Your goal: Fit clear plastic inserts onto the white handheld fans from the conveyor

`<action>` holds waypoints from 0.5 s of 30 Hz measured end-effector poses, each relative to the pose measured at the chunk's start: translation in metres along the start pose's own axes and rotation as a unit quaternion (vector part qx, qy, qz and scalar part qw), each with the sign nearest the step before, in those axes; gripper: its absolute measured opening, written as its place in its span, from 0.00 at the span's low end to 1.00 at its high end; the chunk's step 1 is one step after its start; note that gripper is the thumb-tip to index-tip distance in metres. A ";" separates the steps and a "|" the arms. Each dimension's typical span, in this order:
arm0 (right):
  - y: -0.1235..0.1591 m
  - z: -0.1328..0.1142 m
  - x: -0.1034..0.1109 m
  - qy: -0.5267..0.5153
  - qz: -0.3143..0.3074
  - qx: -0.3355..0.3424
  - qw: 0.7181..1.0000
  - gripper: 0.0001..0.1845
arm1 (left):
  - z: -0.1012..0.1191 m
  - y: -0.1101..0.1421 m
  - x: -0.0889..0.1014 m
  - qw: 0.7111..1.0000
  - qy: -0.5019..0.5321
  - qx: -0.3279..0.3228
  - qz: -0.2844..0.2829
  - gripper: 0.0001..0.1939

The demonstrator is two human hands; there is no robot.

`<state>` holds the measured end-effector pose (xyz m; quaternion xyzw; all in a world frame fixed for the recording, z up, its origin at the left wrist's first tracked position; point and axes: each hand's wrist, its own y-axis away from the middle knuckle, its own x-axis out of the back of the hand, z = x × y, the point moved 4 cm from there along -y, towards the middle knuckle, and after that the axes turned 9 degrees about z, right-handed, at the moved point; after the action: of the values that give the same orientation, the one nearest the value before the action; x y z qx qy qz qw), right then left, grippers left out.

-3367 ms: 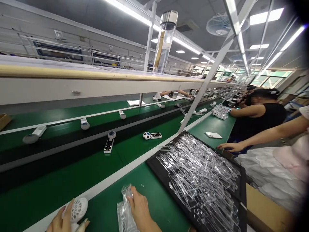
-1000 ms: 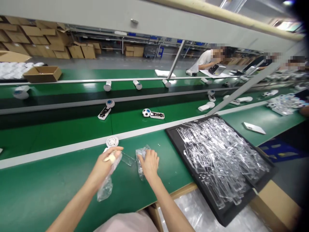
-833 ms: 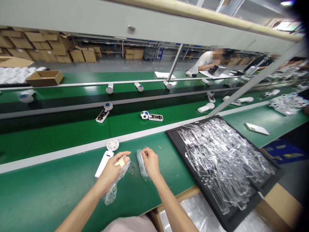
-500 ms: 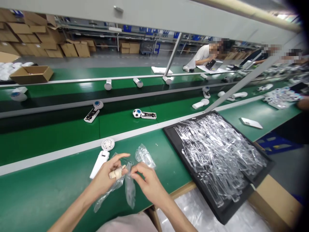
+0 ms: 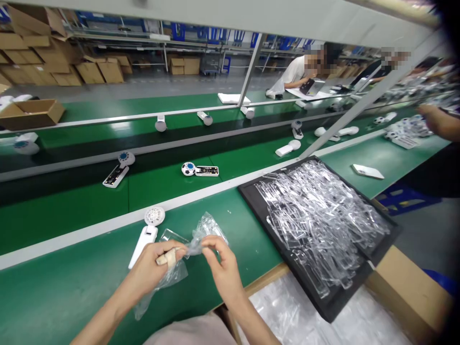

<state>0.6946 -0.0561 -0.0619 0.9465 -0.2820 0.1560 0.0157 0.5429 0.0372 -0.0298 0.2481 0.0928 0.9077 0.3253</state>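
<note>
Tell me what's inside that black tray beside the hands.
The black tray holds a heap of tangled clear plastic pieces. The tray's floor beneath them is mostly covered, so what lies underneath cannot be seen.

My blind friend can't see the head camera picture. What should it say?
The bandaged left hand and right hand pinch a clear plastic bag over a green workbench. A white handheld fan lies nearby; a black tray holds clear plastic pieces.

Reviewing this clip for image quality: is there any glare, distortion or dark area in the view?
Head view: wide-angle distortion bends the green workbench; the top right corner goes dark; pale glare lies on the green conveyor; clear plastic pieces sparkle in the black tray.
</note>
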 end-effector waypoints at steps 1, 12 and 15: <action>0.001 0.015 0.006 0.069 0.018 -0.010 0.997 0.10 | 0.000 0.001 0.003 1.000 0.008 0.022 0.016 0.18; -0.016 0.082 0.041 0.257 0.075 -0.038 0.963 0.10 | 0.019 0.005 0.014 0.998 0.030 0.039 0.043 0.16; -0.019 0.057 0.052 0.217 0.054 -0.004 0.975 0.13 | 0.018 0.010 0.014 0.997 0.004 0.025 0.077 0.12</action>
<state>0.7628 -0.0742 -0.0988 0.8736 -0.3229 0.3570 0.0721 0.5376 0.0391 -0.0052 0.2591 0.0978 0.9284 0.2476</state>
